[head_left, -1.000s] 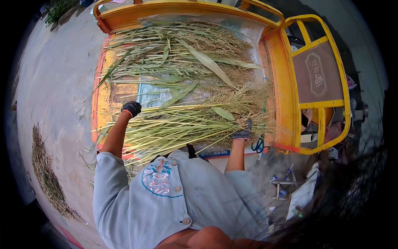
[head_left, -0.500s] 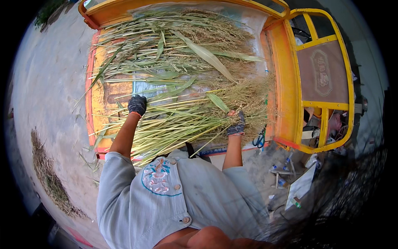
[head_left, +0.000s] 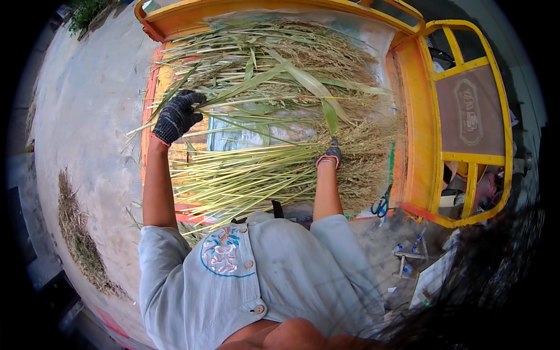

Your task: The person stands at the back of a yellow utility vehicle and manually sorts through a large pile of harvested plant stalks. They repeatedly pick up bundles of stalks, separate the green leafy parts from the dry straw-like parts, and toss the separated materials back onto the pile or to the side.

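My left hand (head_left: 179,115), in a dark knitted glove, is raised over the left side of the yellow cargo bed with its fingers curled around a long leafy sorghum-like stalk (head_left: 248,100). My right hand (head_left: 330,154), gloved with bare fingertips, is closed among stalks at the base of their brushy seed heads; its fingers are partly hidden. A green leaf (head_left: 331,118) stands up just beyond it. Near my body lies a sheaf of pale green stalks (head_left: 239,175), seed heads to the right. A second, larger pile of stalks (head_left: 262,49) covers the far side.
Yellow metal rails (head_left: 417,128) bound the bed at the right and back. Dark-handled scissors (head_left: 381,205) lie at its near right corner. Dry plant litter (head_left: 79,233) is on the concrete at left. Bottles and a white board (head_left: 434,274) lie on the ground at right.
My left hand has lifted away from the near sheaf and moved up and left with a leafy stalk. My right hand has shifted slightly farther away, still among the seed heads.
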{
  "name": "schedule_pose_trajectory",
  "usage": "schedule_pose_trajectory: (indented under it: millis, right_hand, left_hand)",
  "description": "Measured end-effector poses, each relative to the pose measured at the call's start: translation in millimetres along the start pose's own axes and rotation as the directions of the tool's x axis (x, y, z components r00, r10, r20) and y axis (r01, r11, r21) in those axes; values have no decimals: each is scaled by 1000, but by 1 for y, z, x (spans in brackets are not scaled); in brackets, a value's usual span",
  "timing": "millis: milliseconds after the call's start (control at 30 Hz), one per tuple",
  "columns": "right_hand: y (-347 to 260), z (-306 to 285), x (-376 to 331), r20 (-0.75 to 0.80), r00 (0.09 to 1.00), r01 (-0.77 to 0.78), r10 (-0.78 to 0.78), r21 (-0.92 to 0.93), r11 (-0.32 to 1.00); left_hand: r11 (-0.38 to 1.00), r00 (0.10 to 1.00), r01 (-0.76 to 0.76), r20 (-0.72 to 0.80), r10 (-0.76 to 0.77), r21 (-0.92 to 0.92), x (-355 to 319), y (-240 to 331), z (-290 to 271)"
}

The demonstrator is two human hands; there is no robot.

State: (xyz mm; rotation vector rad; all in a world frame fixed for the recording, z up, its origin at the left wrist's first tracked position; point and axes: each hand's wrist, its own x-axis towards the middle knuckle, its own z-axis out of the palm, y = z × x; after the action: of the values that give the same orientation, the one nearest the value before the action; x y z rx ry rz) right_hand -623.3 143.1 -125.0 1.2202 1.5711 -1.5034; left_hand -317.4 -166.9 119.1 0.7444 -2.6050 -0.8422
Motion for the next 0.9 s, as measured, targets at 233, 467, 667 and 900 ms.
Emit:
schedule_pose_trajectory:
  millis: [233, 467, 667, 900]
  right_hand:
    - [14, -7, 96, 7, 994, 113, -113, -120, 986]
    - [-3, 4, -12, -9, 979, 177, -205, -470, 865]
    - [-24, -57, -40, 230, 943, 311, -240, -350, 884]
    - [-70, -233, 14, 155, 958, 220, -241, 143, 965]
  left_hand:
    - [988, 983, 111, -138, -125, -104, -45, 18, -47]
    - [980, 956, 176, -220, -194, -99, -82, 72, -63]
    - [924, 966, 197, -97, -240, -327, -113, 108, 43]
    - [684, 815, 426, -77, -574, -592, -147, 119, 116]
